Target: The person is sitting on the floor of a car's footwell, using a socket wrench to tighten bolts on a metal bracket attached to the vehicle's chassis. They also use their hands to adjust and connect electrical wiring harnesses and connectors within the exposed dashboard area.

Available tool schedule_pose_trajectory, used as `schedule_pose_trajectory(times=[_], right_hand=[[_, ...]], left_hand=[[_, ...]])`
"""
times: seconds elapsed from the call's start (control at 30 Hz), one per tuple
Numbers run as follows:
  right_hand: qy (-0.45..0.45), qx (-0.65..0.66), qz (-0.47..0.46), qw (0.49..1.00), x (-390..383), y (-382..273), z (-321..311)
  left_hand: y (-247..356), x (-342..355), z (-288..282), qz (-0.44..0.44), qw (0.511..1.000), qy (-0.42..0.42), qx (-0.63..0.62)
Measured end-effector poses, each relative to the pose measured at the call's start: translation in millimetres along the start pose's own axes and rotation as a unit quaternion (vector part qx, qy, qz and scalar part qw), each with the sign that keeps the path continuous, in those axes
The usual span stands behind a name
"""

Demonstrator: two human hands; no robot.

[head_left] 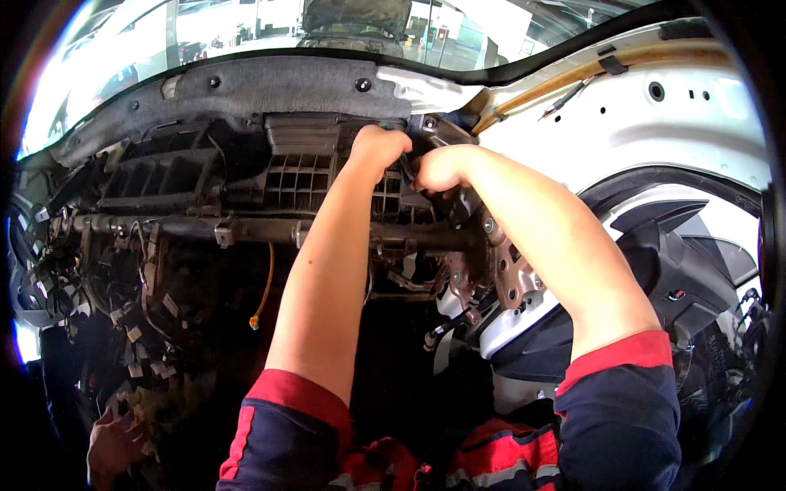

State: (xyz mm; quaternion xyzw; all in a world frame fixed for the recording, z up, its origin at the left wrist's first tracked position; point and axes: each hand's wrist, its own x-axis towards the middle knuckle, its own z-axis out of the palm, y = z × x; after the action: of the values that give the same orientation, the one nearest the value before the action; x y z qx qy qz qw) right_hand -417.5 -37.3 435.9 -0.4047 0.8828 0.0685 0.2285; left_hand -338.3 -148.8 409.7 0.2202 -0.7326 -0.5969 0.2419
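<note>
My left hand [378, 151] is closed at the upper right end of the black plastic grille housing [299, 180] in the stripped dashboard area, its fingertips hidden against the dark parts there. My right hand [442, 170] sits just to its right and a little lower, fingers curled round a dark part between the two hands, too small and shadowed to name. A brown metal bracket [434, 129] is beside both hands. The metal cross beam [262, 231] runs below them, behind my left forearm.
Wiring bundles with connectors [98, 278] hang at left, a yellow cable [266, 286] near the middle. Another person's hand [115, 446] is at lower left. Grey padding [270, 86] lines the windscreen's base. A white body pillar [655, 123] and black door [688, 286] are at right.
</note>
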Motion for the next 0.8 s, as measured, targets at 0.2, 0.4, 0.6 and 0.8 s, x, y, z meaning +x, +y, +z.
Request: schedule_pose_trajectory(times=[0.2,0.4,0.6,0.8], right_hand=[[-0.065,-0.003,0.056,0.996,4.6,2.9,1.1],[-0.028,-0.072,0.016,0.997,2.0,-0.2,-1.7],[0.456,-0.189,-0.026,0.869,-25.8,12.7,-29.4],[0.407,0.126,-0.185,0.886,-5.8,-29.8,-3.6]], left_hand=[[-1.0,-4.9,20.7,0.048,0.989,0.008,-0.143],[-8.3,13.5,29.0,0.000,0.972,0.032,-0.234],[-0.9,25.2,43.5,0.145,0.981,0.108,0.074],[-91.9,106.4,43.7,0.314,0.908,0.172,0.217]])
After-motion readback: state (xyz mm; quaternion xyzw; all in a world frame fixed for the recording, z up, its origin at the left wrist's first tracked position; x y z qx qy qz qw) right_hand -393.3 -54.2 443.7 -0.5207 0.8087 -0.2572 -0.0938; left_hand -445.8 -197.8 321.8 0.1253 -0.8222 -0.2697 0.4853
